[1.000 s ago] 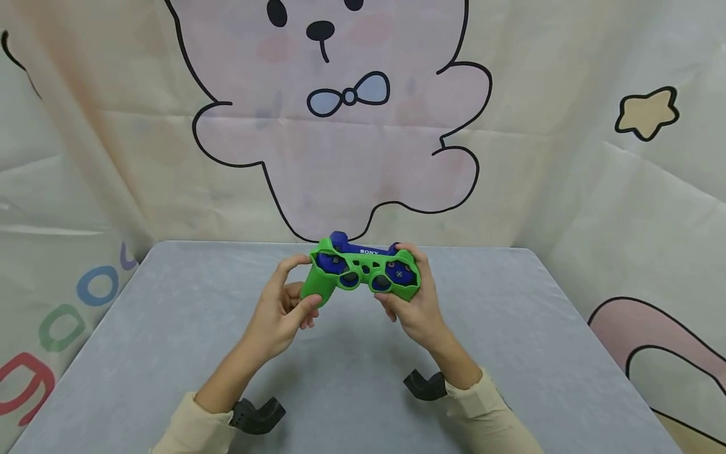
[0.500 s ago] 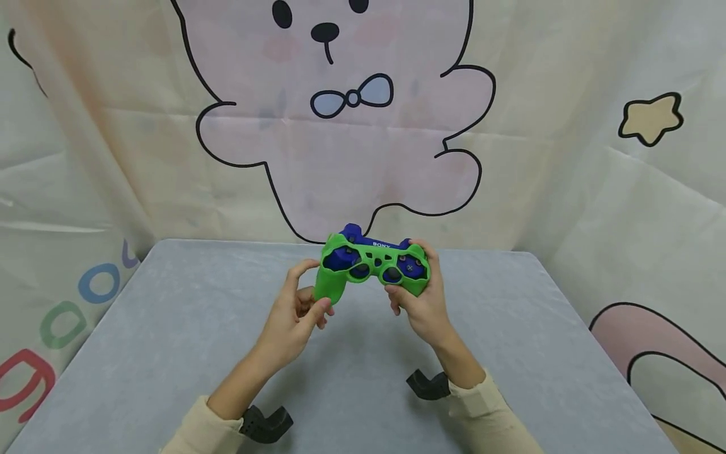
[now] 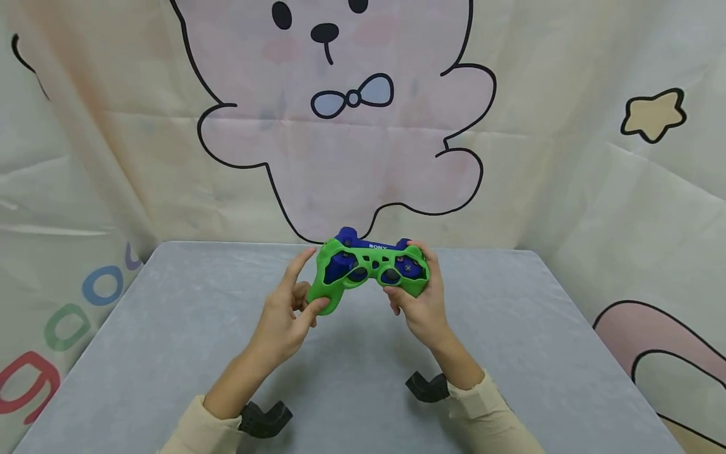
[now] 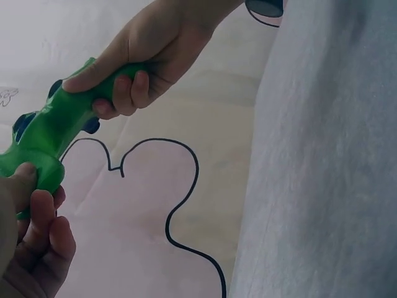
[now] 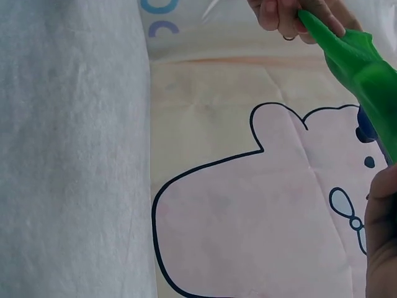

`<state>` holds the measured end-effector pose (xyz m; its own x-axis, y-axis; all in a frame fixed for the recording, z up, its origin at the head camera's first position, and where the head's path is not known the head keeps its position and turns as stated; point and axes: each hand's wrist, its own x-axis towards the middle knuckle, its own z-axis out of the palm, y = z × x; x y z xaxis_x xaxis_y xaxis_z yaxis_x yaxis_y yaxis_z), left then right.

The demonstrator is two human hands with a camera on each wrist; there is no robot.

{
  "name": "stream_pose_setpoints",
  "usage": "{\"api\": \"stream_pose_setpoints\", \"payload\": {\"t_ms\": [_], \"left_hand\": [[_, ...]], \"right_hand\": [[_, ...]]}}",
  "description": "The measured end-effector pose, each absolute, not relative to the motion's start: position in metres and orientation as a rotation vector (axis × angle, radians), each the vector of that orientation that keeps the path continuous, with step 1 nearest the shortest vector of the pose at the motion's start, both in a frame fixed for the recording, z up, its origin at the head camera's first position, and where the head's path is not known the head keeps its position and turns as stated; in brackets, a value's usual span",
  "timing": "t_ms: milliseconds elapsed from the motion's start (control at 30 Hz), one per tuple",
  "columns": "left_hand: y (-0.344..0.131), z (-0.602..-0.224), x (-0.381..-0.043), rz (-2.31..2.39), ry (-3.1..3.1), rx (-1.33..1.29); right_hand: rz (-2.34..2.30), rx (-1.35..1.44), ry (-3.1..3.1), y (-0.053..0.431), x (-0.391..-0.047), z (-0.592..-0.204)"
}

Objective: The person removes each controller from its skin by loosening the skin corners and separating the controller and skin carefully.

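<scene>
A blue game controller (image 3: 338,268) marked SONY, in a bright green soft cover (image 3: 324,285), is held up above the table in the head view. My left hand (image 3: 279,323) pinches the tip of the cover's left handle between thumb and curled fingers, its index finger pointing up beside the cover. Around the right handle, my right hand (image 3: 424,310) keeps its grip, thumb in front and index finger at the top edge. The cover's left opening gapes over the blue body. In the right wrist view, the green handle end (image 5: 322,34) looks thin and drawn out at the left fingers.
A grey cloth-covered table (image 3: 363,391) lies beneath the hands. Behind it hangs a curtain (image 3: 142,189) printed with a bear. Black wrist cameras (image 3: 265,420) sit at both beige sleeves (image 3: 207,429).
The left index finger has come off the cover and straightened upward. The cover's left handle has been drawn down and left. Over the second, controller and hands shifted slightly right in view.
</scene>
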<state>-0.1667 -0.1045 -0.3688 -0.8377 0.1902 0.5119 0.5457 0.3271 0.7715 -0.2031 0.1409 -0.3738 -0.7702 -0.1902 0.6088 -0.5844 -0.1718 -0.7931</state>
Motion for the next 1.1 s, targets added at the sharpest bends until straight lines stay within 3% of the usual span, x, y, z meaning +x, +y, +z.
{"api": "stream_pose_setpoints", "payload": {"t_ms": [267,667,1100], "left_hand": [[-0.115,-0.360,-0.163,-1.503,-2.406,-0.743],[-0.125,-0.353,-0.166,-1.932,-2.379,-0.933],[-0.122,-0.358,-0.169,-1.961,-2.312,-0.859]], "right_hand": [[2.088,0.972,-1.948,0.151,-0.199,-0.365],[2.132,1.093,-2.140,0.147,-0.188,-0.358],[2.104,1.188,-2.215,0.154,-0.193,-0.355]]}}
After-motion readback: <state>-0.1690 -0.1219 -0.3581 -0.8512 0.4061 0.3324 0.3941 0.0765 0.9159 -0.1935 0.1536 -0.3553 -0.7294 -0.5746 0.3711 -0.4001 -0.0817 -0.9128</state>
